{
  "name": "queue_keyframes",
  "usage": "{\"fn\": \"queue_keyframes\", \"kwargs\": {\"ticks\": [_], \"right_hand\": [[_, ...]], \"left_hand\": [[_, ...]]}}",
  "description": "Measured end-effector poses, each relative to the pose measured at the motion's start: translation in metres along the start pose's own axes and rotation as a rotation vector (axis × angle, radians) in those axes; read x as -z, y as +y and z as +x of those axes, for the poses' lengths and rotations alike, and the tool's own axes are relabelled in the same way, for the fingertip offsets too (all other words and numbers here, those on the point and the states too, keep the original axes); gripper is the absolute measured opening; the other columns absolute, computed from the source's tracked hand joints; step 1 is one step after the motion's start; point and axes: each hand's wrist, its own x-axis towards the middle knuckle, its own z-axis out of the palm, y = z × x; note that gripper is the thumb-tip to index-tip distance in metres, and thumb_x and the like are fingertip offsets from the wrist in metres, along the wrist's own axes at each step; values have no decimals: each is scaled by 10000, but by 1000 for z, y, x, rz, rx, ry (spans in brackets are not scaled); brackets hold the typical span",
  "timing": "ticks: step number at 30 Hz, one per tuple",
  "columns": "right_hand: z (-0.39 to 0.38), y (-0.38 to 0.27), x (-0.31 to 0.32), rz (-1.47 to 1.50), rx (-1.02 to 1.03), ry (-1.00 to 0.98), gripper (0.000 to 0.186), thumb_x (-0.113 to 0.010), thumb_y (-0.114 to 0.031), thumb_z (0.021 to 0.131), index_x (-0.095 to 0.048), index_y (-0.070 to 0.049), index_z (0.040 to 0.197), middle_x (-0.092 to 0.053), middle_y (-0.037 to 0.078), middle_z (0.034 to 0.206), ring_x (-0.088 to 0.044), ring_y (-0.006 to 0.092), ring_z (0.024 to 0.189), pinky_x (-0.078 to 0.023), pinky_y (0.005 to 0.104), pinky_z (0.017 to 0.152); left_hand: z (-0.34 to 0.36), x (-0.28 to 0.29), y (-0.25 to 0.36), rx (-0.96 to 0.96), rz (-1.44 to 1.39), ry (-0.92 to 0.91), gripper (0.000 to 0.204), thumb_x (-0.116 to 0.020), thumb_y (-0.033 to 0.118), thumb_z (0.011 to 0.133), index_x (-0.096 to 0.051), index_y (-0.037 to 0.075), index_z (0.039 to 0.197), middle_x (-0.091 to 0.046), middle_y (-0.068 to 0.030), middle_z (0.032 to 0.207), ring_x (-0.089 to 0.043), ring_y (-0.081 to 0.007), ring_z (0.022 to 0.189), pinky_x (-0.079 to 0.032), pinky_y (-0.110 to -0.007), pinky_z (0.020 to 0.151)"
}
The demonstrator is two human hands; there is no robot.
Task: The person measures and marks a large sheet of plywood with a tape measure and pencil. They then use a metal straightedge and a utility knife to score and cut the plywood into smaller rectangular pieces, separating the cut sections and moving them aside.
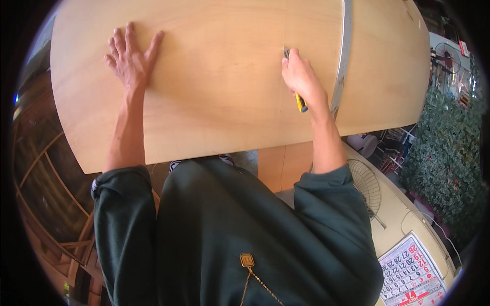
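A large pale wooden sheet (pixel 219 102) spreads out in front of me. My left hand (pixel 131 60) lies flat on its left part with the fingers spread, holding nothing. Over the right half, my right hand (pixel 300 75) is closed around a yellow and black utility knife (pixel 301 103). The knife's front end points away from me and meets the sheet near a faint line across the wood; its blade is too small to make out. To the right of that hand, a long metal straightedge (pixel 343 56) lies across the sheet, apart from the knife.
A wire fan guard (pixel 363 186) and a printed calendar (pixel 412 273) are at the lower right on a cream surface. Leafy greenery (pixel 444 153) and another fan (pixel 447 57) stand farther right. Brown wooden framework (pixel 56 173) lies at the left. Below the sheet's near edge is a brown panel (pixel 283 166).
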Motion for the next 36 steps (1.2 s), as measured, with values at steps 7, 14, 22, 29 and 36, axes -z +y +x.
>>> {"fn": "queue_keyframes", "kwargs": {"ticks": [7, 14, 22, 29, 36], "right_hand": [[-123, 65, -86, 81, 17, 15, 235, -416, -215, 958, -414, 4, 1042, -578, 329, 747, -560, 526, 741, -443, 585, 657], [-205, 102, -139, 99, -138, -64, 221, -424, -213, 964, -440, -14, 1058, -574, 311, 761, -546, 521, 750, -407, 591, 654], [-224, 120, -151, 204, 135, 280, 240, -457, -224, 947, -499, -24, 1074, -598, 294, 795, -575, 489, 712, -448, 565, 602], [-215, 99, -139, 832, 2, 576, 229, -450, -88, 925, -462, 21, 1127, -609, 179, 702, -586, 400, 589, -431, 438, 496], [-117, 132, -141, 265, 191, 959, 599, -471, 62, 823, -303, -11, 1393, -444, 264, 1242, -455, 387, 1156, -370, 452, 974]], "left_hand": [[0, -8, -8, 10, 28, -2, 873, -470, 766, 758, -370, 206, 1420, -291, -127, 1495, -203, -325, 1399, -124, -594, 1094], [-8, -9, -11, 15, 58, 0, 870, -462, 765, 762, -369, 205, 1421, -287, -120, 1500, -214, -324, 1397, -128, -601, 1089], [2, 28, 1, 96, -70, -188, 883, -575, 679, 754, -364, 146, 1426, -239, -169, 1512, -174, -321, 1413, -106, -560, 1116], [-3, 49, -145, 356, -432, -115, 832, -706, 534, 737, -430, 64, 1365, -415, -159, 1405, -341, -329, 1319, -297, -404, 1087], [-79, 141, -311, 901, -138, -247, 939, -754, 540, 673, -393, 10, 1359, -519, -207, 1286, -495, -305, 1190, -415, -392, 976]]}}
